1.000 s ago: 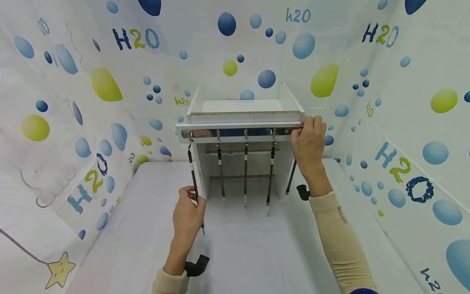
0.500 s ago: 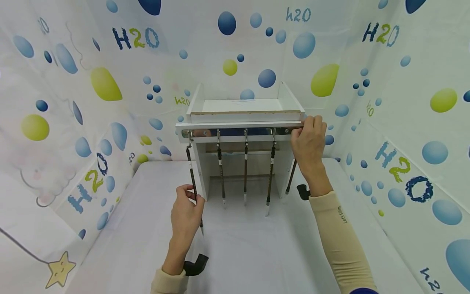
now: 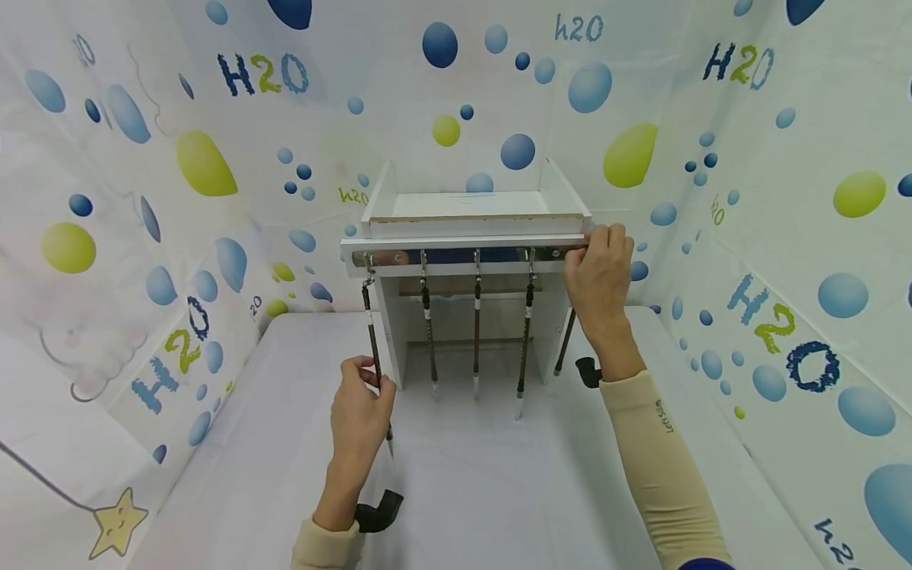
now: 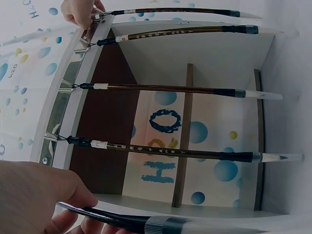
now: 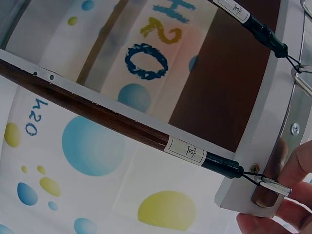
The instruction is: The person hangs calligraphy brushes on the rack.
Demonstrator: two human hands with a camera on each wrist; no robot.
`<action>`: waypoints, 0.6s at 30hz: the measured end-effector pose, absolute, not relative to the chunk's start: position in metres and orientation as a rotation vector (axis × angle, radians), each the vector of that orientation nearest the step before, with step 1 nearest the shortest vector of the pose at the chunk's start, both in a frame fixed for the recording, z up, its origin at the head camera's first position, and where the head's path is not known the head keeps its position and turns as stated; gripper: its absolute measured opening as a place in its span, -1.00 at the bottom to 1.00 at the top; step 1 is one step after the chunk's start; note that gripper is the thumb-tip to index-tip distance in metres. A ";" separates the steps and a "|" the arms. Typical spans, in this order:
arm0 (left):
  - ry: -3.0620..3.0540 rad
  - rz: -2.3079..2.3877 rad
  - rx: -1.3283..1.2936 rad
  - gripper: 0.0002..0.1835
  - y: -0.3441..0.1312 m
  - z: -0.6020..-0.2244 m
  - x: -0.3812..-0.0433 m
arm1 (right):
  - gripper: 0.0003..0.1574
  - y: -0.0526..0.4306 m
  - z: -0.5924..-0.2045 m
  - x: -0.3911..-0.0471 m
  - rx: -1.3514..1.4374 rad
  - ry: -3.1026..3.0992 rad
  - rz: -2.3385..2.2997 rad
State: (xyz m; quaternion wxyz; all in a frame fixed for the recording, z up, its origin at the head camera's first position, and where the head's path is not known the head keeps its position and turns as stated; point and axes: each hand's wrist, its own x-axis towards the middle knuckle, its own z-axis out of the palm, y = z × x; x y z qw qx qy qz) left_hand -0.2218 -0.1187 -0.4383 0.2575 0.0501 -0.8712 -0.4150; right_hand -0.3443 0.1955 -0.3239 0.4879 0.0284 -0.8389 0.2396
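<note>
White rack (image 3: 473, 207) stands on the worktop (image 3: 463, 475), five brushes hanging from its metal rail (image 3: 463, 257). Right hand (image 3: 598, 277) grips the rail's right end, fingers curled over the hook. Left hand (image 3: 362, 419) pinches the leftmost brush (image 3: 370, 332), which hangs from its hook.

Your left hand (image 3: 361, 423) has drifted a little left and down over the last second, taking the lower end of the leftmost brush (image 3: 374, 348) with it, so the brush now hangs slightly more slanted from its hook; the shift is small, perhaps partly camera movement.
</note>
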 end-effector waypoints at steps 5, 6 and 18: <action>-2.382 -1.116 0.134 -0.63 -0.119 -0.444 -0.224 | -0.81 0.196 -0.323 -0.344 0.070 -2.046 0.594; -2.387 -1.108 0.131 -0.63 -0.119 -0.446 -0.225 | -0.80 0.196 -0.323 -0.344 0.070 -2.048 0.598; -2.405 -1.022 0.089 -0.66 -0.121 -0.461 -0.231 | -0.82 0.196 -0.323 -0.343 0.072 -2.039 0.595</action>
